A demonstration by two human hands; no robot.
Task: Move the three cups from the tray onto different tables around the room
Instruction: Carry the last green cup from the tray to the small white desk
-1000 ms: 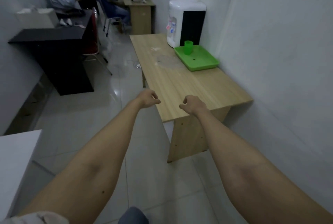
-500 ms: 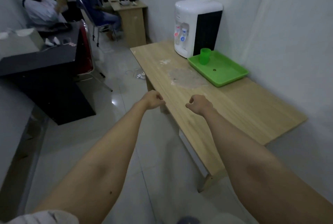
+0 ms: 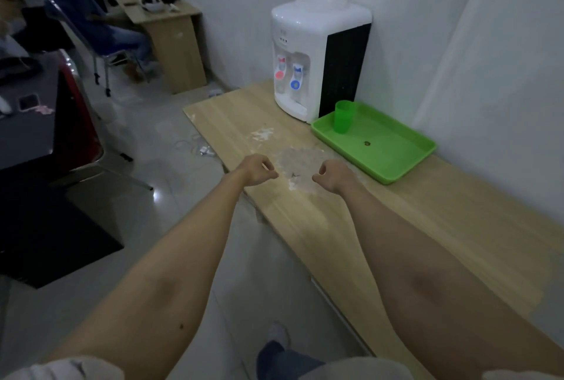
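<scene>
While the left hand (image 3: 258, 170) and right hand (image 3: 331, 175) hover loosely curled and empty at mid-frame, one green cup (image 3: 345, 117) stands in the green tray's (image 3: 396, 162) upper-left corner, beside the water dispenser (image 3: 317, 53). No other cups show in this dim view, so they are perhaps already delivered. Taking this one needs a reach up-right and a grip round its wall.

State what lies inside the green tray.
One green cup stands upright in the tray's corner by the dispenser; a small dark speck lies mid-tray. The cup's contents cannot be seen.
</scene>
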